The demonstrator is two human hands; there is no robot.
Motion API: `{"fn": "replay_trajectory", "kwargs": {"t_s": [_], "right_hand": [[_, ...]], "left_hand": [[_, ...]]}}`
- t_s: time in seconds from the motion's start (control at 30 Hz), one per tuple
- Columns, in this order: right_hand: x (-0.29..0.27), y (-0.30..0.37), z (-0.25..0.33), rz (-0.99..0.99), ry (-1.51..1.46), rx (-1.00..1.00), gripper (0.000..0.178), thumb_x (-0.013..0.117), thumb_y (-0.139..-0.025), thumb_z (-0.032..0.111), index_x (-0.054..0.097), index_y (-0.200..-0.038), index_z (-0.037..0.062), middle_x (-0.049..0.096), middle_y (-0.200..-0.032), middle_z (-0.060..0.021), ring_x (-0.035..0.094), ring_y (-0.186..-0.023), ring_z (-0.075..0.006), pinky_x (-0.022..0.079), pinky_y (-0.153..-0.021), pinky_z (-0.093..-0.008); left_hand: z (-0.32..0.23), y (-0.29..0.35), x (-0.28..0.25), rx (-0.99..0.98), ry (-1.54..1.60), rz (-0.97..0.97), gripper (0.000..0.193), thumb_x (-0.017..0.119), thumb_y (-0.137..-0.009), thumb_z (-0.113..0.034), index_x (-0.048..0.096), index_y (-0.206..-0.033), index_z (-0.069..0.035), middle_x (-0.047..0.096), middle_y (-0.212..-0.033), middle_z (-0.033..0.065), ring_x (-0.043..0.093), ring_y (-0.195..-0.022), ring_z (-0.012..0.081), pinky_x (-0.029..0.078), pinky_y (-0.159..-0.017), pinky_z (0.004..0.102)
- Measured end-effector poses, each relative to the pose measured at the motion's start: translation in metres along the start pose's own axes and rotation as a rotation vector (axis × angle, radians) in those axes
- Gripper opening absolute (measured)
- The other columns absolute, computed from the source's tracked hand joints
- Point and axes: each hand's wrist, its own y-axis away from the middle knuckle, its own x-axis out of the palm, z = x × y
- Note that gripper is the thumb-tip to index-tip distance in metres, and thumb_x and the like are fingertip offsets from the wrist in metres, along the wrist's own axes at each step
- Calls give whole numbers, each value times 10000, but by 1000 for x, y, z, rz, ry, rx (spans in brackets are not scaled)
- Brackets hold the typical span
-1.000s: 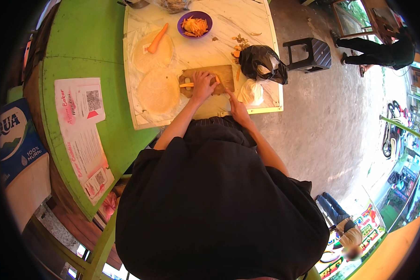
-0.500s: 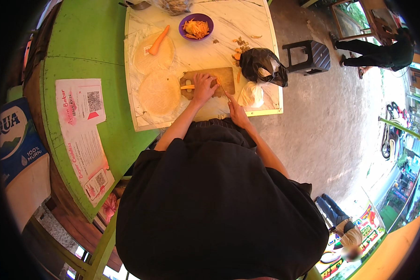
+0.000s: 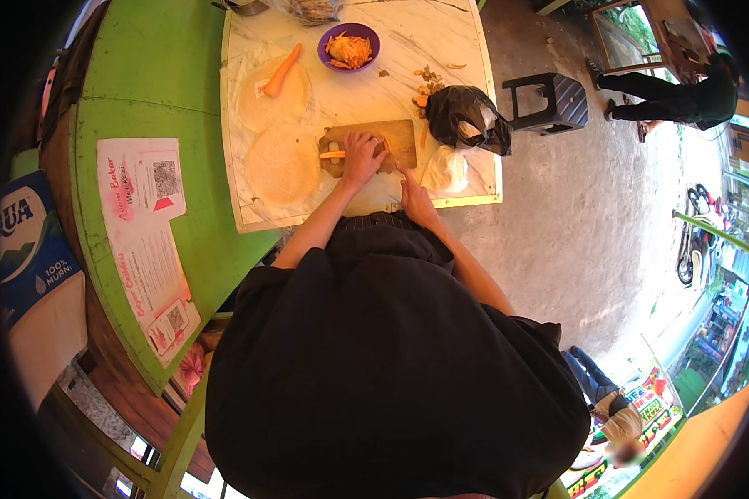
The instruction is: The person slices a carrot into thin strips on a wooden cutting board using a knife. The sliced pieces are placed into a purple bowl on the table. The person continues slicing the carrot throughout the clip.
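Orange strips (image 3: 349,51) heap up in a purple bowl (image 3: 323,58) toward the far side of the marbled table (image 3: 412,33), so a fair share of the cutting looks done. What is left, as far as the view shows, is the carrot piece (image 3: 333,155) on the wooden cutting board (image 3: 402,133), plus 1 larger carrot (image 3: 284,71) that appears uncut, lying across the farther of 2 pale round discs. The nearer disc (image 3: 283,166) lies just left of the board. Peel-like scraps (image 3: 429,79) lie beyond the black plastic bag (image 3: 453,108), and a pale bag (image 3: 448,170) sits between that bag and the table's near edge. How much is cut on the board itself is too small to tell.

The left hand (image 3: 360,155) comes in from the lower left and bends over the board palm down, its fingers curled and fairly close together, pressing on the carrot piece; the end of the piece pokes out to its left. The right hand (image 3: 417,200) hangs just off the board's near right corner, its fingers closed around what seems to be the handle of a knife (image 3: 394,158), with the thin blade angled away from the body over the board, close to the left fingertips. Whether the edge touches carrot or wood, I cannot tell.
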Motion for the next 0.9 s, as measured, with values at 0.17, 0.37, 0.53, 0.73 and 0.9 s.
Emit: {"fn": "replay_trajectory", "kwargs": {"t_s": [0.17,0.37,0.53,0.73,0.9], "right_hand": [[4,-1,-6,32,40,50,497,462,-1078,114,370,-1564,162,669,-1086,-353,633,-832,-574,462,-702,-637],[9,-8,-25,-28,-55,-116,485,464,-1087,117,393,-1565,149,669,-1110,-344,646,-846,-561,491,-714,-602],[3,-16,-31,-160,-90,-335,509,460,-1089,134,402,-1592,182,689,-984,-351,667,-834,-555,518,-719,-604],[-16,-4,-10,44,159,62,526,444,-1095,170,389,-1607,277,659,-843,-378,653,-808,-566,481,-721,-648],[-20,2,-1,64,-6,69,514,444,-1103,171,389,-1611,229,633,-909,-401,637,-847,-578,472,-709,-597]], "left_hand": [[-3,0,-2,-11,-15,2,325,828,-864,-210,759,-1119,-22,660,-1089,114,550,-1148,312,281,-1180,547],[0,1,-1,-33,-24,11,315,825,-873,-227,757,-1107,-27,656,-1084,105,550,-1152,307,263,-1187,564],[-7,1,-1,-59,-19,26,319,829,-869,-234,759,-1111,-37,658,-1086,94,548,-1160,302,255,-1192,560],[-9,0,1,-55,-23,16,332,830,-868,-228,761,-1134,-42,658,-1090,93,545,-1176,299,240,-1201,559],[-8,2,2,-58,-29,3,345,844,-851,-241,771,-1121,-38,675,-1093,103,550,-1169,302,254,-1188,530]]}}
